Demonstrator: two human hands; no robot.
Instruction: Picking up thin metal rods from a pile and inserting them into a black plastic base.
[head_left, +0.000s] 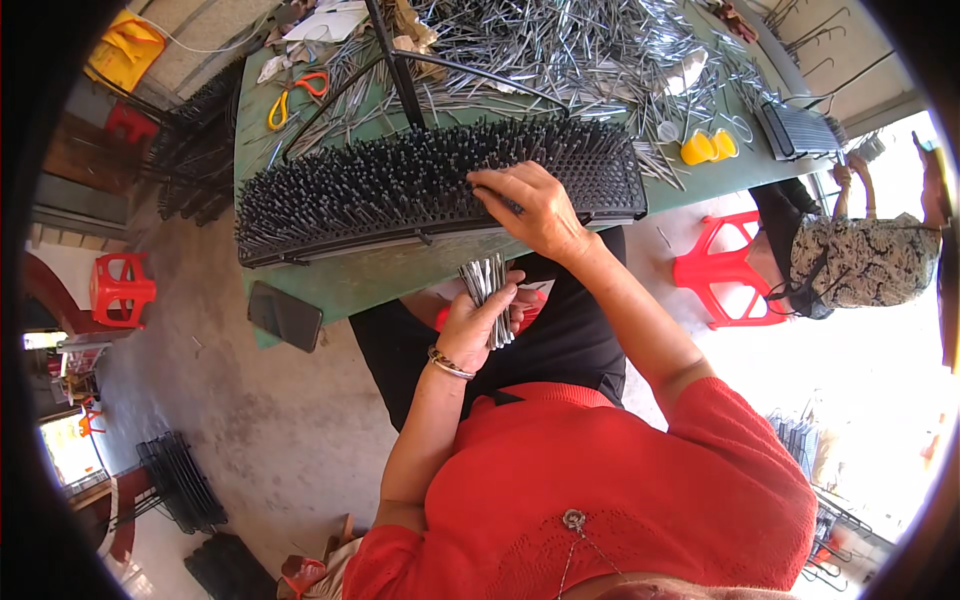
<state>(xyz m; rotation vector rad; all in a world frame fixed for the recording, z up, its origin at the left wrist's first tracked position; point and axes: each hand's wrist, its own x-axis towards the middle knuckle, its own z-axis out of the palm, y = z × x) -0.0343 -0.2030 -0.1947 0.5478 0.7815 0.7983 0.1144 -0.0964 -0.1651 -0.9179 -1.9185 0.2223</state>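
Near the long black perforated rack, the left hand is clasping thin silvery metal strips, which loosening could be spilling; over the rack, the right hand is curling, its pinch I cannot tell

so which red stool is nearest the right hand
The red plastic stool at the picture's right, beside the person in a patterned top; the other red stools are far left, well away from the right hand.

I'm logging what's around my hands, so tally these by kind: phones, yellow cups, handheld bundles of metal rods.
Phone: 1
Yellow cups: 2
Bundle of metal rods in the left hand: 1
Total: 4
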